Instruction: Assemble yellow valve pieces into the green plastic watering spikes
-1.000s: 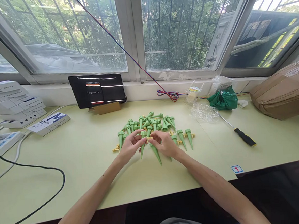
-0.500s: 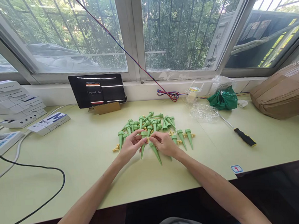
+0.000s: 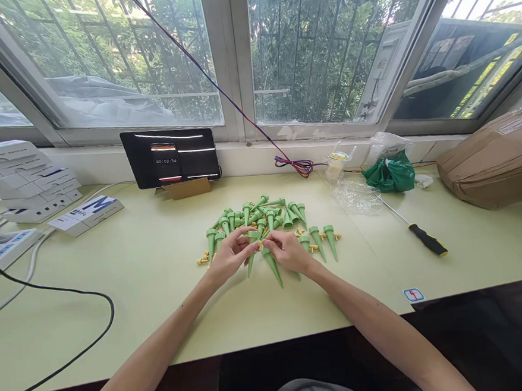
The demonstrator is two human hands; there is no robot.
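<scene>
My left hand (image 3: 229, 256) is closed round a green plant watering spike (image 3: 252, 266), which points down and toward me. Against its side my right hand (image 3: 288, 252) pinches a small yellow valve (image 3: 260, 244); the fingertips of both hands meet there and partly hide it. Another green spike (image 3: 273, 270) lies on the table just below my right hand. Behind the hands is a pile of green spikes (image 3: 270, 218) with yellow valves among them. Two spikes (image 3: 323, 242) lie to the right, with yellow valves beside them.
A screwdriver (image 3: 427, 240) lies to the right, near crumpled clear plastic (image 3: 357, 195) and a green bag (image 3: 391, 173). A large brown package (image 3: 493, 161) stands at far right. A tablet (image 3: 200, 155) with a phone timer, white boxes (image 3: 31, 179) and a black cable (image 3: 89, 297) are leftward.
Both hands stay almost in place, still together at the spike and the yellow valve. The fingers shift only very slightly.
</scene>
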